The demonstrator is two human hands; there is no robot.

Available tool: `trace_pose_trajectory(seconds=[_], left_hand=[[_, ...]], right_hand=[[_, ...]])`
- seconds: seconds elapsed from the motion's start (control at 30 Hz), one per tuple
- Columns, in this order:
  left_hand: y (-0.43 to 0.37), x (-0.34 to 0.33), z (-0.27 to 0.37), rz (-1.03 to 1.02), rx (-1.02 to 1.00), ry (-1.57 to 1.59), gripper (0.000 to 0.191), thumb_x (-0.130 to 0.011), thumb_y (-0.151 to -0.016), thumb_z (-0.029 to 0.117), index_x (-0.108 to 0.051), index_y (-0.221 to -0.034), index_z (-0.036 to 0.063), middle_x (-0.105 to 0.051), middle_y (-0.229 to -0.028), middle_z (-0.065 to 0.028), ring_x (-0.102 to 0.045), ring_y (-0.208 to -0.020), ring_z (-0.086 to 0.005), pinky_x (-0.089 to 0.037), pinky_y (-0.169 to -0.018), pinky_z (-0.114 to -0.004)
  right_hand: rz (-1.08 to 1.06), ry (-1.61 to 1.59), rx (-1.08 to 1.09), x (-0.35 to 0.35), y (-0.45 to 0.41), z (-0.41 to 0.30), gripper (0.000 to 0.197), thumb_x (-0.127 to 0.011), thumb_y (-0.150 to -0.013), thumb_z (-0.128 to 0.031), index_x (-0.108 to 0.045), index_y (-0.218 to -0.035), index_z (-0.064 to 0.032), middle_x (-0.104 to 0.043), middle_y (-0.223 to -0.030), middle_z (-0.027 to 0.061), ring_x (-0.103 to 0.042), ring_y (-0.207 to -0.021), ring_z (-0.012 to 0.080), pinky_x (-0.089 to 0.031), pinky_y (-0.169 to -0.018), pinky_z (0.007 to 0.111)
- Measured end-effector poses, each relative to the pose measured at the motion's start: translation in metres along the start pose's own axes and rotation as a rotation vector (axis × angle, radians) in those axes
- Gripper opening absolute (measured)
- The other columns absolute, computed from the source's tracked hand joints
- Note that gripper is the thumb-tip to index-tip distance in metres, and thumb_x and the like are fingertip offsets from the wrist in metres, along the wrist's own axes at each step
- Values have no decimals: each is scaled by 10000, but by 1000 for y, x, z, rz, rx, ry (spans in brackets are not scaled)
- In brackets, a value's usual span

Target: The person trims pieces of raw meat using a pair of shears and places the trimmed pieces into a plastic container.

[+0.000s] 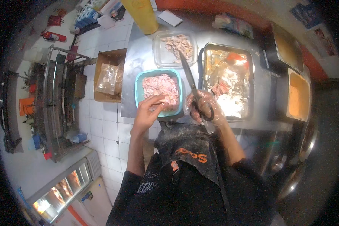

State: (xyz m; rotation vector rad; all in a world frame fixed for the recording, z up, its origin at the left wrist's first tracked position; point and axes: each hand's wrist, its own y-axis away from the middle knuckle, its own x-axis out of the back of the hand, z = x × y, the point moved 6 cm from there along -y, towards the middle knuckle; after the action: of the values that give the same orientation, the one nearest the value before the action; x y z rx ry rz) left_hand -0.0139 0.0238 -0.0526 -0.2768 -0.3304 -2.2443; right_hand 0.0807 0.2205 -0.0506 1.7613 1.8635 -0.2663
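Note:
My left hand (152,108), bare, pinches a small piece of pale pink meat (167,99) over the near side of a turquoise plastic tub (137,93). Cut pink meat (159,84) fills much of the tub. My right hand (204,108), in a clear plastic glove, is closed around the dark handles of a pair of scissors (188,70). The long blades point away from me, over the gap beside the tub, with their tip above a clear plastic container (156,53) of chopped meat. Right of my right hand lies a metal tray (252,84) holding foil, clear plastic and a piece of reddish meat (220,88).
The steel table (267,104) bears a yellow container (141,17), a white pad (170,18) and a plastic packet (234,25) at the back. Metal containers, one with orange contents (298,94), stand at right. A cardboard box (100,76) holding clear plastic is left of the table.

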Motion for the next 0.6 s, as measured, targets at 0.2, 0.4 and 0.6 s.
trace_pose_trajectory(seconds=[0.2,0.4,0.6], left_hand=[[-12,-1,-12,44,-275,-1059,469,-712,-922,195,-646,-1373,84,-649,-1323,-195,-599,-1226,-360,-467,-1046,-462],[-49,-38,9,123,-182,-531,342,-717,-925,211,-720,-1230,57,-673,-1295,-140,-623,-1191,-327,-481,-1043,-443],[-79,-186,19,-231,-444,-568,267,-693,-905,147,-711,-1138,17,-672,-1221,-163,-644,-1096,-335,-522,-934,-446]], right_hand=[[137,-62,103,30,28,-9,651,-375,-1040,-590,-600,-1123,15,-545,-615,96,-497,-465,171,-387,-442,292],[392,-106,300,105,85,-2,650,-420,-1033,-607,-602,-1115,13,-566,-633,113,-545,-476,207,-446,-437,337],[473,-148,475,143,138,-10,667,-429,-1023,-641,-599,-1132,-5,-584,-677,124,-580,-535,232,-482,-496,360]])
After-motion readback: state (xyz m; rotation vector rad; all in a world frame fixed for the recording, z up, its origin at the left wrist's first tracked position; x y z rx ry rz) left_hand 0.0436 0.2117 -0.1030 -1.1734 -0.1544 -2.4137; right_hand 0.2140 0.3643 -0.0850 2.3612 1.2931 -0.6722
